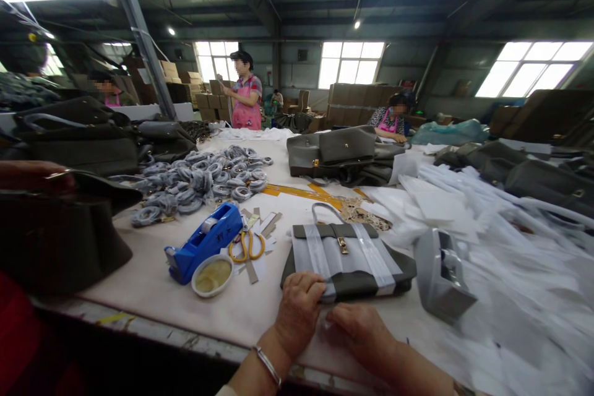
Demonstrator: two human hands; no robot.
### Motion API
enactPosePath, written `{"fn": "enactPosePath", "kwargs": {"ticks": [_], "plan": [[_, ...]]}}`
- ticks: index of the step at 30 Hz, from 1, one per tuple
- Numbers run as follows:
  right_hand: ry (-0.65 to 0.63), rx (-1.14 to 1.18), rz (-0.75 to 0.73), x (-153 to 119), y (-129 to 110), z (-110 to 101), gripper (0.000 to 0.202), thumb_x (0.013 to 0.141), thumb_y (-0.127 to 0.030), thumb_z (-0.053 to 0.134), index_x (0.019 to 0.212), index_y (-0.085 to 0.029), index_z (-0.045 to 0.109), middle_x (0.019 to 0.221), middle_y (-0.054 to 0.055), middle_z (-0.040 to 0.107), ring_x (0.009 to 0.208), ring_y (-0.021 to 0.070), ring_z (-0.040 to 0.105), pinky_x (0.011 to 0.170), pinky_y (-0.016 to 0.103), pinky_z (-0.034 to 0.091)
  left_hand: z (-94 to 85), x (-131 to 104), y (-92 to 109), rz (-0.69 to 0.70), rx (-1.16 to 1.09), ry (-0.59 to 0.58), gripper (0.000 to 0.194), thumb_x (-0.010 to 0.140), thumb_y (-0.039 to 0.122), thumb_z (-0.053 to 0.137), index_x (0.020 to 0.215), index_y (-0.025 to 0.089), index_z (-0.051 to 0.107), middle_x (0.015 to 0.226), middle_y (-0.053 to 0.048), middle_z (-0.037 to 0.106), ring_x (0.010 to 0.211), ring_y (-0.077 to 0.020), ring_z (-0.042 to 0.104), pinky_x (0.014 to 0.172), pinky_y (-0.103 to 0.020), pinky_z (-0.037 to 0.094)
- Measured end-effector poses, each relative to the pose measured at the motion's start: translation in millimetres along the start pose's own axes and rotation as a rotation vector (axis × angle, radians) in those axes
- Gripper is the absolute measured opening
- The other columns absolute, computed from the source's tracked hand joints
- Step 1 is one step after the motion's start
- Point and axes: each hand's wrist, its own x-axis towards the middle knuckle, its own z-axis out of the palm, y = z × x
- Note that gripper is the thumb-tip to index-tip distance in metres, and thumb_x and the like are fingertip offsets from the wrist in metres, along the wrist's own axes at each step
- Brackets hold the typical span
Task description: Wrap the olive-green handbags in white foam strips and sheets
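Note:
A dark green handbag (403,260) lies on the table, its gold clasp (342,245) facing up. White sheet material (341,255) covers its front, with clear strips over it. My left hand (299,306) rests at the bag's lower left edge, fingers bent over the end of a strip. Just in front of the bag, my right hand (359,329) has its fingers pinched together; a small bit of clear film seems to show at the fingertips, too small to name surely. The bag's grey handle (327,207) stands up behind it.
Left of the bag are a blue tape dispenser (204,244), a small bowl (212,276) and yellow-handled scissors (247,247). A grey dispenser (443,278) stands right. Coiled straps (199,179), white sheets (510,260) and more bags (343,151) lie around. Another person's hand (37,176) is far left.

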Motion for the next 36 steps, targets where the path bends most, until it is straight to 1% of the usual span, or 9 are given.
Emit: {"fn": "enactPosePath", "kwargs": {"ticks": [4,7,10,14,19,25,29,33,36], "plan": [[0.019,0.120,-0.011,-3.8,0.0,0.2,0.012,0.091,-0.017,0.055,0.083,-0.020,0.063,0.079,0.002,0.067,0.071,0.0178,0.062,0.063,0.028,0.035,1.2,0.5,-0.7,0.079,0.146,-0.019,0.027,0.086,0.012,0.069,0.110,0.023,0.062,0.115,-0.002,0.069,0.107,-0.0237,0.058,0.095,-0.042,0.042],[0.034,0.100,-0.004,-6.5,1.3,8.1,0.017,0.092,-0.019,0.053,0.075,-0.019,0.058,0.074,0.002,0.063,0.065,0.0163,0.056,0.060,0.029,0.032,4.6,1.6,-2.4,0.202,0.294,0.045,0.019,0.090,0.013,0.064,0.107,0.022,0.061,0.111,-0.001,0.069,0.101,-0.0207,0.058,0.091,-0.039,0.042],[0.087,0.064,-0.031,-9.0,1.8,20.9,0.021,0.092,-0.021,0.053,0.072,-0.019,0.053,0.069,0.001,0.059,0.060,0.0146,0.049,0.057,0.029,0.027,8.8,3.9,-4.8,0.302,0.405,0.081,0.015,0.091,0.012,0.060,0.104,0.018,0.062,0.109,-0.004,0.068,0.096,-0.0216,0.057,0.087,-0.040,0.042],[0.161,0.050,-0.076,-11.3,-0.9,32.1,0.021,0.091,-0.019,0.052,0.070,-0.020,0.048,0.065,0.000,0.055,0.057,0.0132,0.044,0.056,0.030,0.024,12.4,8.8,-9.2,0.349,0.467,0.095,0.019,0.090,0.008,0.055,0.106,0.013,0.063,0.109,-0.008,0.067,0.092,-0.0243,0.056,0.086,-0.043,0.043],[0.220,0.036,-0.101,-15.7,-7.7,28.8,0.021,0.086,-0.011,0.046,0.068,-0.021,0.043,0.061,-0.001,0.052,0.054,0.0128,0.039,0.054,0.030,0.022,13.9,9.6,-11.3,0.374,0.515,0.110,0.027,0.092,0.007,0.048,0.114,0.009,0.064,0.117,-0.012,0.066,0.097,-0.0255,0.056,0.088,-0.044,0.045],[0.187,-0.012,-0.141,-23.7,-14.8,24.3,0.023,0.086,-0.007,0.042,0.068,-0.021,0.045,0.063,0.001,0.055,0.055,0.0143,0.045,0.055,0.030,0.026,15.5,8.9,-8.3,0.369,0.561,0.101,0.027,0.094,0.009,0.046,0.111,0.008,0.066,0.118,-0.014,0.067,0.097,-0.0257,0.057,0.087,-0.044,0.047],[0.191,-0.013,-0.152,-30.3,-17.4,29.0,0.023,0.082,-0.003,0.042,0.069,-0.021,0.047,0.065,0.001,0.057,0.057,0.0146,0.047,0.055,0.030,0.026,17.8,9.2,-8.9,0.363,0.587,0.098,0.026,0.093,0.008,0.048,0.110,0.009,0.067,0.118,-0.015,0.068,0.095,-0.0261,0.057,0.083,-0.045,0.048],[0.235,-0.004,-0.157,-37.9,-19.4,37.2,0.024,0.085,-0.004,0.040,0.071,-0.021,0.049,0.066,0.002,0.057,0.059,0.0157,0.048,0.057,0.031,0.027,19.3,8.5,-10.0,0.345,0.589,0.082,0.026,0.092,0.007,0.050,0.112,0.009,0.066,0.120,-0.014,0.068,0.095,-0.0269,0.057,0.082,-0.045,0.049],[0.264,-0.015,-0.180,-40.5,-19.7,40.0,0.021,0.081,-0.004,0.042,0.071,-0.021,0.049,0.067,0.002,0.057,0.059,0.0163,0.047,0.057,0.031,0.026,21.1,7.2,-9.3,0.312,0.571,0.069,0.027,0.092,0.008,0.051,0.114,0.008,0.066,0.121,-0.014,0.067,0.095,-0.0278,0.057,0.083,-0.046,0.050]]}}
